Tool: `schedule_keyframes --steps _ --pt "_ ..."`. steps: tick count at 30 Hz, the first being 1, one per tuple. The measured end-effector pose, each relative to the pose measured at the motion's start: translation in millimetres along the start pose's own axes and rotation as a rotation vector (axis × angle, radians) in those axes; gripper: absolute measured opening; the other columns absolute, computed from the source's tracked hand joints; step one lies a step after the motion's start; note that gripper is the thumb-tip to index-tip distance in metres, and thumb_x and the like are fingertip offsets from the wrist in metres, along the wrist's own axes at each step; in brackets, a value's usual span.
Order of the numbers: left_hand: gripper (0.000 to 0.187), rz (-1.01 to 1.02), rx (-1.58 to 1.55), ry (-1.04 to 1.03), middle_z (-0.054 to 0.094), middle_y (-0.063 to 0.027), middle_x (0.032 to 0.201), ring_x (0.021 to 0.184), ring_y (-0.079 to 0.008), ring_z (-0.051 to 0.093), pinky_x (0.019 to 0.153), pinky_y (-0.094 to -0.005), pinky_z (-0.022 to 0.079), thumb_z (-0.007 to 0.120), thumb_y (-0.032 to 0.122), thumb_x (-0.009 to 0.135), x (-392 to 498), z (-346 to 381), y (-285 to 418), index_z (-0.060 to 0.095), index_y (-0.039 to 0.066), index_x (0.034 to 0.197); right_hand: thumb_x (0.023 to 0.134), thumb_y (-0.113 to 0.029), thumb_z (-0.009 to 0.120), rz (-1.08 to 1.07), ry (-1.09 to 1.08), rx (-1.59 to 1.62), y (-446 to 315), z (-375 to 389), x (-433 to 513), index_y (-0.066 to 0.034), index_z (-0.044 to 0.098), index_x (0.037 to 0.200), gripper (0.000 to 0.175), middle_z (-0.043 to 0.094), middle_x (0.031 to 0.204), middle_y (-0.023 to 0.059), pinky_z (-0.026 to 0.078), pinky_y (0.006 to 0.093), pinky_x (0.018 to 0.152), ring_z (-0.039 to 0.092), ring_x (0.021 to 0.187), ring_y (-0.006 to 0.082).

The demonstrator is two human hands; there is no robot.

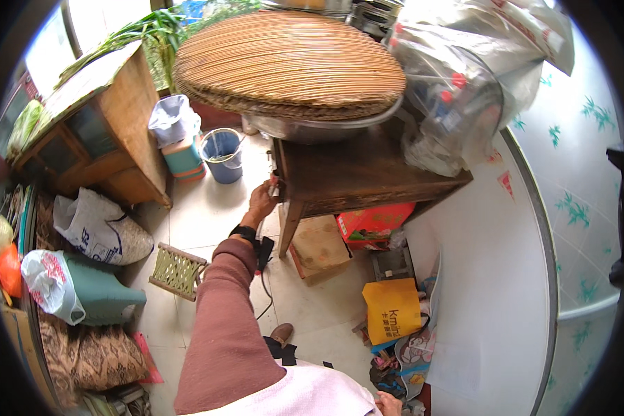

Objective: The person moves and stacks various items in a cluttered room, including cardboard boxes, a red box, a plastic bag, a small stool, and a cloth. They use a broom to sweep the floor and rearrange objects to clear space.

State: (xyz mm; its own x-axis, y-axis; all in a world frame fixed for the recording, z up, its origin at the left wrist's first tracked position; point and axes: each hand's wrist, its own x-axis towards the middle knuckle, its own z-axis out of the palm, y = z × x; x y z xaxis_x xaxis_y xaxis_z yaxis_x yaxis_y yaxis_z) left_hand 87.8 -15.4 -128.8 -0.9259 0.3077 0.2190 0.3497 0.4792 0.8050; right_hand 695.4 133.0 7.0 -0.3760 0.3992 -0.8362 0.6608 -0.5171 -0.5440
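Note:
My left hand (262,200) reaches out to the left end of a dark wooden table (343,164). Its fingers are curled at a small red-and-silver thing (274,183) against the table's end, too small to name. A black band (244,232) circles that wrist, below a brown sleeve. Down at the bottom edge, only part of my right hand (389,403) shows, near my pink-white garment; its fingers are mostly cut off. On the table, a round lid of bound stalks (291,60) covers a large metal basin (317,130).
A blue bucket (223,161) and a bin with a white liner (174,122) stand left of the table. A small woven stool (179,270) is on the tiles. Beneath the table sit a cardboard box (320,249) and red carton (377,223). A yellow bag (392,312) lies right.

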Motion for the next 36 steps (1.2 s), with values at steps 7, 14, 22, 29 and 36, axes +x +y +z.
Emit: schedule_keyframes --steps 7,14,22,29,36 --pt "0.040 -0.092 -0.163 -0.007 0.059 -0.0134 0.096 0.092 -0.0332 0.055 0.080 -0.0360 0.044 0.063 0.009 0.063 4.9 -11.2 23.6 0.052 0.009 0.102 0.084 -0.040 0.049 0.046 0.017 -0.009 -8.7 -1.9 30.6 -0.0027 0.041 0.120 0.052 0.056 0.098 0.0145 0.047 0.0341 0.071 0.057 0.080 0.0205" --pt "0.051 -0.038 -0.237 0.097 0.056 -0.0143 0.108 0.104 -0.0314 0.051 0.091 -0.0347 0.039 0.056 0.006 0.064 16.4 -4.1 8.0 0.051 0.009 0.114 0.085 -0.032 0.048 0.058 0.020 -0.039 -22.5 0.8 49.4 -0.0006 0.042 0.118 0.046 0.058 0.092 0.0162 0.048 0.0340 0.065 0.058 0.073 0.0213" --pt "0.014 0.203 0.129 0.029 0.056 -0.0152 0.072 0.072 -0.0364 0.054 0.061 -0.0408 0.043 0.060 0.008 0.072 17.2 -18.3 3.7 0.050 0.005 0.081 0.086 -0.024 0.047 0.055 0.036 -0.044 -33.5 0.5 70.4 0.0017 0.044 0.115 0.039 0.060 0.085 0.0181 0.049 0.0339 0.059 0.060 0.065 0.0223" --pt "0.012 0.377 0.112 -0.250 0.056 -0.0177 0.069 0.068 -0.0373 0.055 0.059 -0.0418 0.043 0.059 0.012 0.074 42.7 -50.2 10.3 0.052 0.004 0.080 0.086 -0.017 0.047 0.016 0.060 0.079 -22.5 -4.6 80.4 0.0038 0.045 0.113 0.034 0.062 0.078 0.0199 0.051 0.0339 0.053 0.061 0.058 0.0231" --pt "0.038 0.115 0.098 -0.152 0.058 -0.0190 0.090 0.083 -0.0387 0.055 0.072 -0.0410 0.046 0.067 0.012 0.066 17.4 -19.8 -3.3 0.053 0.006 0.102 0.086 -0.014 0.047 -0.049 0.041 0.033 -31.5 -4.4 77.5 0.0052 0.046 0.113 0.034 0.062 0.079 0.0185 0.050 0.0291 0.048 0.060 0.054 0.0214"
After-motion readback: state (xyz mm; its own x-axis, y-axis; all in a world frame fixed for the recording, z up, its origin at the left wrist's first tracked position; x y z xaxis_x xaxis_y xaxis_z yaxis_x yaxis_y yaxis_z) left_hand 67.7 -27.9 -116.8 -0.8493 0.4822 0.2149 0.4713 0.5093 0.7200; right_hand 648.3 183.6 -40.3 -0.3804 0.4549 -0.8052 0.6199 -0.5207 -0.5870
